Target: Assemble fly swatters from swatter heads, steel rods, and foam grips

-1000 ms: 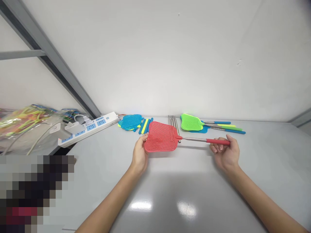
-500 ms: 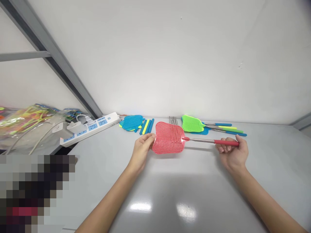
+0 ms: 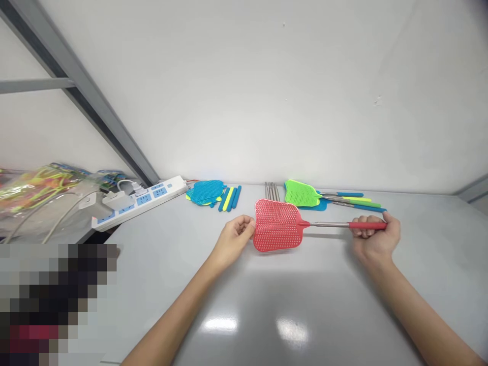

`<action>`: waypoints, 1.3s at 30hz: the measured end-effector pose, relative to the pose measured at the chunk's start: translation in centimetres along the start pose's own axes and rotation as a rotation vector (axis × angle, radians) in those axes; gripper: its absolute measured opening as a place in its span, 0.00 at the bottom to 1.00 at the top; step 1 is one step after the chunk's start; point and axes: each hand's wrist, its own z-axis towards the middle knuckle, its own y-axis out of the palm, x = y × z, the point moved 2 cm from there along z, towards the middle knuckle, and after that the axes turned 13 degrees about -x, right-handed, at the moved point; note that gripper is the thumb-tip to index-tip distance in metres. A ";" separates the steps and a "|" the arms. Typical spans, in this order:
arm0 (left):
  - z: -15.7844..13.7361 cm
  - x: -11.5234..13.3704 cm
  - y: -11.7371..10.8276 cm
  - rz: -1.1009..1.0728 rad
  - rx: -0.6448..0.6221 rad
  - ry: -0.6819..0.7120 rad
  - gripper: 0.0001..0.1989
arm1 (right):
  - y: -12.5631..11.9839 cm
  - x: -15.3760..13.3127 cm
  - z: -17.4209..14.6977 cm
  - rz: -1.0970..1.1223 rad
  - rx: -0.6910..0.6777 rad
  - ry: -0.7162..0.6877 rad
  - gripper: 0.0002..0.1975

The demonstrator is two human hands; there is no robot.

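Observation:
A red fly swatter [image 3: 278,226] with a metal rod and red grip lies level above the grey table, its perforated head toward the left. My right hand [image 3: 375,239] is closed around the red grip, thumb along its end. With thumb and fingers pinched, my left hand [image 3: 236,239] holds the left edge of the head. Behind it, several metal rods [image 3: 272,191] lie side by side. To their right is a pile of finished-looking swatters, a green swatter [image 3: 302,194] on top, with blue, yellow and green grips pointing right.
Left of the rods lie several blue and yellow grip tubes [image 3: 230,199] and a stack of blue and yellow swatter heads [image 3: 206,193]. A white power strip [image 3: 168,189] with plugs and cables runs along the left edge, beside clear plastic bags [image 3: 46,198]. A wall stands behind.
Both hands have shifted right and the red swatter has moved with them, slightly nearer to me. Its head now shows flatter toward the camera.

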 end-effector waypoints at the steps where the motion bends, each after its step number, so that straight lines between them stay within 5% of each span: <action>1: 0.0 0.0 0.1 0.005 -0.008 0.004 0.09 | 0.0 0.0 0.0 0.006 0.005 0.002 0.20; 39: -0.1 0.4 -0.2 -0.039 -0.111 -0.001 0.08 | -0.4 -0.5 0.6 0.027 0.126 -0.023 0.16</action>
